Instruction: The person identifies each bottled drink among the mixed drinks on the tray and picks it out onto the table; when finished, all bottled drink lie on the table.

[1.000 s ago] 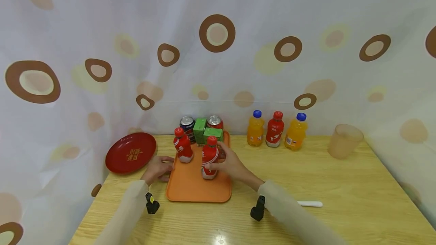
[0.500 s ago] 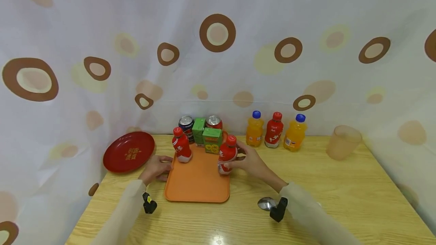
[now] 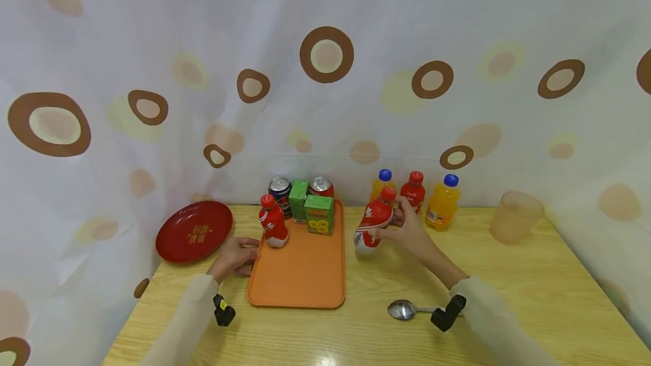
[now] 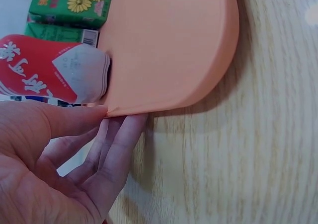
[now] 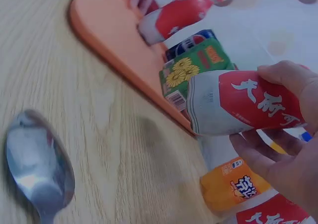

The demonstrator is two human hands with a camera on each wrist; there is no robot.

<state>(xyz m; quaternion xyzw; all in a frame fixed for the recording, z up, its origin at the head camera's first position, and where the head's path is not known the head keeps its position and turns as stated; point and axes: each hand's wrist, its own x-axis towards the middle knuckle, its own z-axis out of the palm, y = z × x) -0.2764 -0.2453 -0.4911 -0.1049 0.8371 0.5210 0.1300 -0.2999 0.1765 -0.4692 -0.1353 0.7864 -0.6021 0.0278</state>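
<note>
My right hand (image 3: 413, 237) grips a red and white drink bottle (image 3: 373, 220), its thumb and fingers on opposite sides. This bottle tilts and hangs off the table just right of the orange tray (image 3: 298, 284); the right wrist view shows a gap below its white base (image 5: 204, 105). At the tray's left edge, my left hand (image 3: 235, 258) pinches the rim, thumb on top and fingertips against the side or underneath. A second red bottle (image 3: 273, 223) stands on the tray near that hand. Behind it are green juice boxes (image 3: 319, 216), a dark can (image 3: 280, 192) and a red can (image 3: 322, 186).
Two orange drink bottles (image 3: 441, 203) with blue caps and another red bottle (image 3: 413, 190) stand at the back right. A red plate (image 3: 173, 242) lies left. A spoon (image 3: 402, 309) lies in front, partly under the right wrist; a translucent cup (image 3: 515, 219) stands far right.
My right hand has carried the red bottle from over the tray rightward past its edge, tilting it. The spoon's bowl has come into sight. My left hand stays at the tray's edge.
</note>
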